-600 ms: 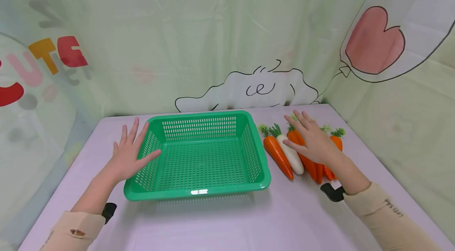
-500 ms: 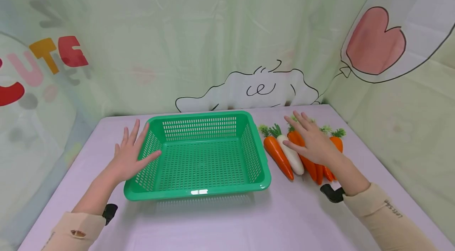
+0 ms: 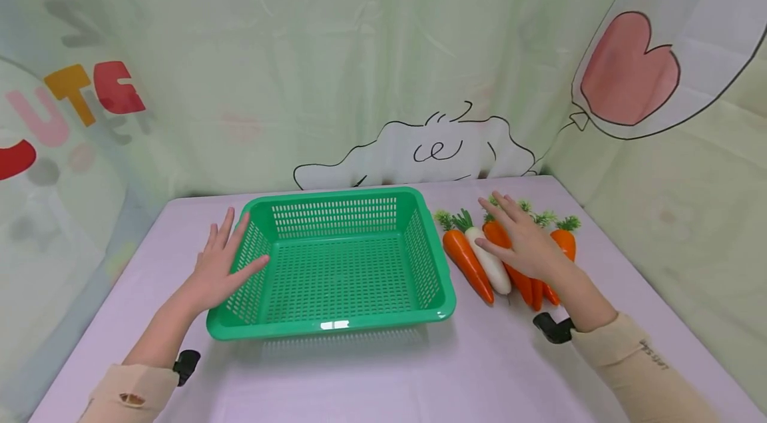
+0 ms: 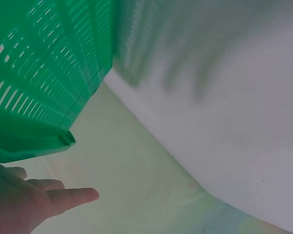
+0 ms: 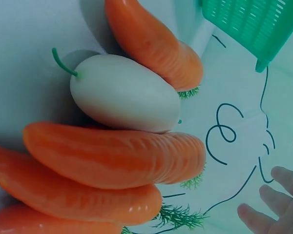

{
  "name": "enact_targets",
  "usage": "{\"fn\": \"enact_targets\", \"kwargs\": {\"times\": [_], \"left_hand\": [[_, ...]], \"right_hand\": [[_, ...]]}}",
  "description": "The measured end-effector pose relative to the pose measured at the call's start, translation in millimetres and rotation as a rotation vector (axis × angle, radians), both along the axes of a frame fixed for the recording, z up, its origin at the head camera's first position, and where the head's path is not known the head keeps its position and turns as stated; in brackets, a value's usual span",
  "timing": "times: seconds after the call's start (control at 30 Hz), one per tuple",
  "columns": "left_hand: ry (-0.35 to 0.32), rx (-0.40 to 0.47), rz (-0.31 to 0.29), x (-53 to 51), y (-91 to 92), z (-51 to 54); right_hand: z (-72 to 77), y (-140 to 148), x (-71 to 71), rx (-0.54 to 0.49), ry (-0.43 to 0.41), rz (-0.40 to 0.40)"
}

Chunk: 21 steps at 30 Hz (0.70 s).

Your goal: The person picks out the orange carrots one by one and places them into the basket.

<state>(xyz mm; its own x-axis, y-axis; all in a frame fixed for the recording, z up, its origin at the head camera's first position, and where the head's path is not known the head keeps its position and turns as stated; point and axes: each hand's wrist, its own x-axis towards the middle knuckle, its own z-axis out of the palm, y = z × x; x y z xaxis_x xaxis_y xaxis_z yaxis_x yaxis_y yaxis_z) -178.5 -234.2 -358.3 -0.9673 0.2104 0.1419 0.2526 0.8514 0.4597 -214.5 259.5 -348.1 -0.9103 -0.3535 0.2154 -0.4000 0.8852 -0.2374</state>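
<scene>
A green plastic basket (image 3: pixel 338 276) with slotted walls sits on the table, and nothing lies in it. My left hand (image 3: pixel 218 273) hovers by the basket's left wall with fingers spread, holding nothing; the left wrist view shows its fingers beside the basket rim (image 4: pixel 34 146). Above the vegetables on the right is my right hand (image 3: pixel 530 246), fingers straight and apart, gripping nothing. Below it lie several orange carrots (image 3: pixel 467 266) with green tops and one white radish (image 3: pixel 493 266). In the right wrist view the radish (image 5: pixel 124 92) rests between carrots (image 5: pixel 117 156). My right hand partly hides some carrots in the head view.
The table (image 3: pixel 383 376) has a pale lilac cover. A light green curtain (image 3: pixel 269 63) with printed drawings stands behind it and along both sides. The vegetables lie close to the basket's right wall.
My left hand has lowered slightly. The right hand has shifted a little down and left. The basket and vegetables rest where they were; the head view has drifted slightly.
</scene>
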Motion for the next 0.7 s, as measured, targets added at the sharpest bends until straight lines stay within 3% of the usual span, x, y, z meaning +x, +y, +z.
{"fn": "enact_targets", "kwargs": {"times": [0.33,0.7], "left_hand": [[-0.028,0.143,-0.010,-0.2,-0.2,-6.9],[-0.013,0.224,-0.018,-0.7,0.8,-13.7]], "right_hand": [[-9.9,-1.2,-0.3,-0.027,0.004,0.007],[-18.5,-3.7,-1.8,-0.031,-0.004,0.001]]}}
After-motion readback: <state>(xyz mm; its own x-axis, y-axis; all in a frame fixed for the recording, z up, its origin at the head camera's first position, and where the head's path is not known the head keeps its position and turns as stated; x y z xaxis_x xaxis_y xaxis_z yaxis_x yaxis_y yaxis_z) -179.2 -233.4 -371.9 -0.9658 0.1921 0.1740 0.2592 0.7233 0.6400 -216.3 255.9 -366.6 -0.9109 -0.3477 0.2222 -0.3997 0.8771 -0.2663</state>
